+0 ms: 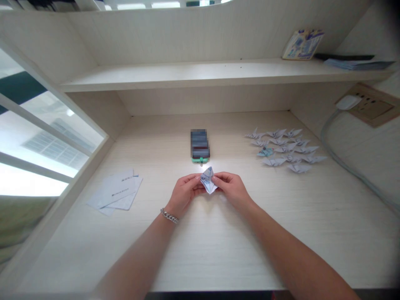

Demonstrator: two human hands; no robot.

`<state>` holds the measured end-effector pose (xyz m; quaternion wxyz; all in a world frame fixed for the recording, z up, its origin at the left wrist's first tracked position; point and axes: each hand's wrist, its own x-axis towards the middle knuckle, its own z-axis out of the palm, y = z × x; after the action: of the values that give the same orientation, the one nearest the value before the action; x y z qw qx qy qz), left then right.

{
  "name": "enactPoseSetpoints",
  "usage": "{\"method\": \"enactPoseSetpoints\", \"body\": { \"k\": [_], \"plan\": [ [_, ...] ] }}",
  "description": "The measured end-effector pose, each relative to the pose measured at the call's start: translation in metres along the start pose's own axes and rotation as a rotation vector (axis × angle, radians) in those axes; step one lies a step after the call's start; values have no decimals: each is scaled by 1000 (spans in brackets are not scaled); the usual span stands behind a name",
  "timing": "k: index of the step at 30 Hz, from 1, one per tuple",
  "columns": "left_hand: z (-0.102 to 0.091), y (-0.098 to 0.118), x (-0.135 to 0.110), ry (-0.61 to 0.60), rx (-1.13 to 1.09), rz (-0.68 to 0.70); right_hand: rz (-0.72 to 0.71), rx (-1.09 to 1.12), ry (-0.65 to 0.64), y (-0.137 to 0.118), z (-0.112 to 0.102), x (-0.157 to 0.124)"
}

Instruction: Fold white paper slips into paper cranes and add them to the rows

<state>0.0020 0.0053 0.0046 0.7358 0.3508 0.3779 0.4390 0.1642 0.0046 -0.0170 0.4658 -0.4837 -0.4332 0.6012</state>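
Note:
A small folded piece of white printed paper [208,180] is held just above the pale wooden desk [218,241], near its middle. My left hand [185,192] pinches its left side and my right hand [233,189] pinches its right side. Fingers of both hands are closed on the paper. A chain bracelet sits on my left wrist. Just beyond the paper lies a phone in a green case [200,145].
Several folded paper cranes [286,149] lie in rows at the right. A stack of flat paper sheets [116,193] lies at the left. A shelf [218,73] above holds a box and papers. A wall socket with a cable [350,166] is on the right wall.

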Motion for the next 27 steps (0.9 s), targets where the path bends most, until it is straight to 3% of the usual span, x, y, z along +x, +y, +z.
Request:
{"method": "enactPoseSetpoints", "body": {
  "k": [9,17,27],
  "plan": [
    [0,-2,0,38,114,35,-72,-162,63,0,2,-2],
    [-3,-11,0,117,489,133,-129,-334,26,-3,2,-4],
    [-6,-13,2,130,557,158,-148,-401,-14,-5,2,-3]
  ]
}}
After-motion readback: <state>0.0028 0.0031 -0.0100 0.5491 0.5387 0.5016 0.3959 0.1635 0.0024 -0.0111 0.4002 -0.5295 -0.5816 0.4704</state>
